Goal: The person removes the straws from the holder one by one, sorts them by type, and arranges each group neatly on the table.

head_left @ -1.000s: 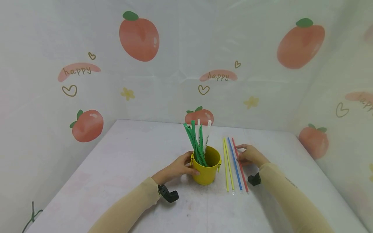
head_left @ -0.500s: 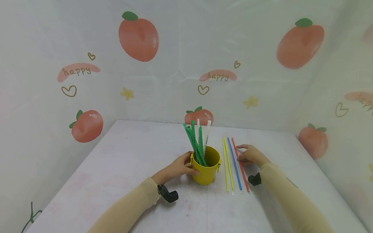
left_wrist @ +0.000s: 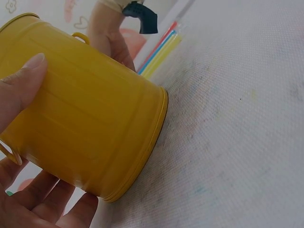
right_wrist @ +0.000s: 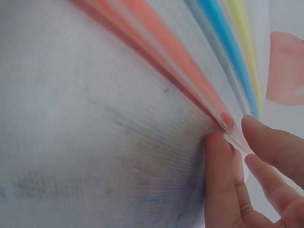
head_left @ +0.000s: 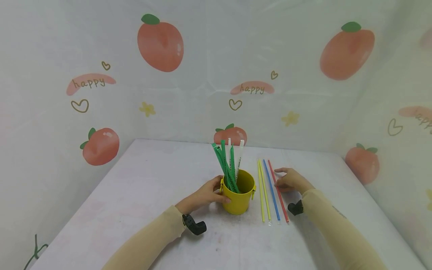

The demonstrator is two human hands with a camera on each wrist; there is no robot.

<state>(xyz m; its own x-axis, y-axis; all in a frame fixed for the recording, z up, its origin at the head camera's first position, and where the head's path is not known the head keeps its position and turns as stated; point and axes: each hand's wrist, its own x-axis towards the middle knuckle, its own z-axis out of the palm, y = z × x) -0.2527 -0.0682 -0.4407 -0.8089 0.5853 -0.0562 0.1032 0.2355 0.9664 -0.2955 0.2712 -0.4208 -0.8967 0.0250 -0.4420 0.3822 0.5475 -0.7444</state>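
My left hand [head_left: 202,195] holds a small yellow bucket [head_left: 237,204] from its left side. In the left wrist view the thumb lies on the wall of the bucket [left_wrist: 95,109] and fingers wrap underneath. Several slim green and white paper-wrapped straws [head_left: 233,161] stand in it. To its right lie two yellow straws [head_left: 267,200], a blue straw [head_left: 274,198] and a red straw [head_left: 282,205], in clear wrappers. My right hand [head_left: 291,180] pinches the red straw near its upper half. In the right wrist view the straw [right_wrist: 175,52] runs between thumb and fingertips.
A white table [head_left: 162,168] carries everything. Behind it hangs a pale curtain [head_left: 209,45] printed with peaches, hearts and "happy". Black wrist cameras [head_left: 194,225] sit on both forearms. A green string [head_left: 36,247] hangs at the far left.
The lower end of the red straw has shifted slightly to the right. Both hands stay nearly where they were, and the bucket has not moved.
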